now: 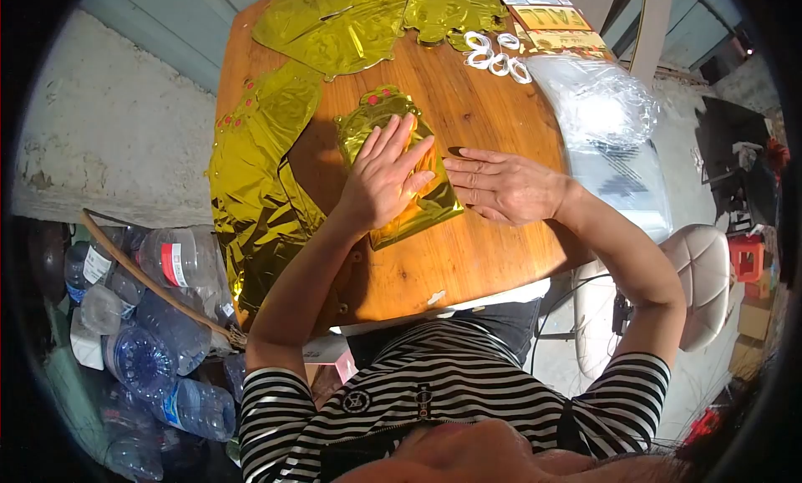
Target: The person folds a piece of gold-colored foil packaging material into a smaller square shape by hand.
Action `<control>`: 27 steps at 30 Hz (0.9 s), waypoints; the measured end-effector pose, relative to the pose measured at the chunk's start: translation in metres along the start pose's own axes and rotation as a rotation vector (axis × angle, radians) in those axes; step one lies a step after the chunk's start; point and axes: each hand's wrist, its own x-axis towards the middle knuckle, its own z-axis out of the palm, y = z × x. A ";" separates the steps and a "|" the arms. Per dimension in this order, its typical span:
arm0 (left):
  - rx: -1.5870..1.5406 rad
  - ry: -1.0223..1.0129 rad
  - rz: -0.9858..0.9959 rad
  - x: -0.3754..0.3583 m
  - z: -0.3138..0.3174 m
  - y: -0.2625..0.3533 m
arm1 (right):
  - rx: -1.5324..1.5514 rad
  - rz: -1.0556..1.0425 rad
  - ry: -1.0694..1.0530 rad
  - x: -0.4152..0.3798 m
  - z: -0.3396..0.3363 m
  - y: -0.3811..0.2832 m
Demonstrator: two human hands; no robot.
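Note:
A shiny gold foil piece [405, 231], folded into a flat rectangle with red dots near its far end, lies on the wooden table. My left hand [383, 175] presses flat on top of it, fingers stretched out. At the foil's right edge, my right hand [511, 187] rests with its fingers extended and side by side, nothing visible in them. More gold foil [266, 161], limp and unfolded with red dots, drapes over the table's left edge. Another flat foil sheet [334, 33] spreads across the far side.
Several white ribbon coils [499, 65] lie at the far right, beside printed "FALL" packaging [558, 22]. Clear plastic bags [597, 107] cover the table's right edge. Empty plastic bottles [171, 261] crowd the floor at left. A padded light seat [695, 287] stands at right.

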 end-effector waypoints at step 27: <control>-0.093 0.024 -0.022 0.001 -0.003 0.003 | -0.027 0.205 0.199 -0.001 0.013 -0.056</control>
